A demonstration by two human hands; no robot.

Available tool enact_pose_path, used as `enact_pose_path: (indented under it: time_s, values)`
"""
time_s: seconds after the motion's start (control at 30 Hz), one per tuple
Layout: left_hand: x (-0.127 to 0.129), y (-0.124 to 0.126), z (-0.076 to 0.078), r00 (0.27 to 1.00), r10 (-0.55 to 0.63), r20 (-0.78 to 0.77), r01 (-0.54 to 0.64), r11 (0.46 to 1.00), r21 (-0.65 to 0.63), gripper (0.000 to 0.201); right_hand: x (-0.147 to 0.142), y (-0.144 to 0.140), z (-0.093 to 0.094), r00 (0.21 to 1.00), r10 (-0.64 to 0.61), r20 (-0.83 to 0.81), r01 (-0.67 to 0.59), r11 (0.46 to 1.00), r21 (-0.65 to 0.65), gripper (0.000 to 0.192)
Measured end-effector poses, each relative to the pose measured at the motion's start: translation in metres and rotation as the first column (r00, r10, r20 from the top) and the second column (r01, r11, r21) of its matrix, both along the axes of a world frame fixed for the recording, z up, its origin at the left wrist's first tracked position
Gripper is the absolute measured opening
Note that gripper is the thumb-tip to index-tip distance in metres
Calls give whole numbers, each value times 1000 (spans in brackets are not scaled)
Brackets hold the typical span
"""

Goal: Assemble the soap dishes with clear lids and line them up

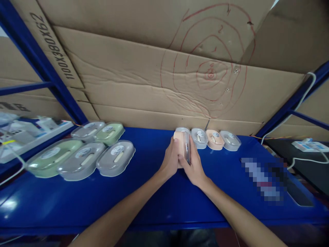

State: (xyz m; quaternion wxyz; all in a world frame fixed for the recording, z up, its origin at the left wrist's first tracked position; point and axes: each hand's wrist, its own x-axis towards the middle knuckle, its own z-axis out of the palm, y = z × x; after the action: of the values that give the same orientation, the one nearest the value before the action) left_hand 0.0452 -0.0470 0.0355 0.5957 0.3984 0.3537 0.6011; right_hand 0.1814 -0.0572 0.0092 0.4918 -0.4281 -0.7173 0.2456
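Observation:
A peach lunch box [181,144] with a clear lid is held up on its edge above the middle of the blue table. My left hand [170,156] is closed around its peach base side. On the clear lid side, my right hand [193,164] grips it with the fingers wrapped behind. Just beyond my hands, a row at the back has a grey lunch box [199,138], a peach one [215,140] and another grey one [230,140]. A further pale box [183,129] is partly hidden behind the held one.
On the left stand several lidded boxes, including a large green one [55,157] and a grey one [116,157]. White power strips [38,135] lie at the far left. A pixelated object [264,180] lies at right. Cardboard [128,68] with red rings backs the blue table [154,202].

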Motion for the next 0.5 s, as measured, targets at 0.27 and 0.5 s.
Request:
enact_pose_path:
  time_s: [0.27,0.5]
  values:
    - [0,8,0,993,-20,116,21,1000,-11,54,2,3,10,992,27,-125,-37,997,-75,94]
    - [-1,8,6,987,-38,155,51,996,-78,51,-2,6,9,959,-20,-284,-34,982,-183,88]
